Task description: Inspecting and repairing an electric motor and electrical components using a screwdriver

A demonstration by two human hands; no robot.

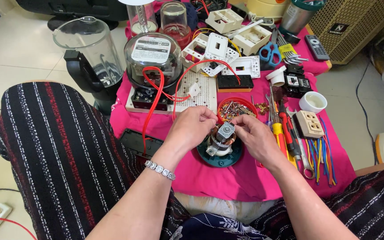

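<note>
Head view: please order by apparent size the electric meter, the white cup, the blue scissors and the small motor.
1. Electric meter
2. Small motor, though it is nearer the camera
3. White cup and blue scissors: they look alike, so no ranking.

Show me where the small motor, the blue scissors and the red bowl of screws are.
small motor (224, 131), head view, on its metal top block between the fingers.
blue scissors (270, 53), head view, on the handle loops.
red bowl of screws (245, 102), head view, on its far rim.
</note>
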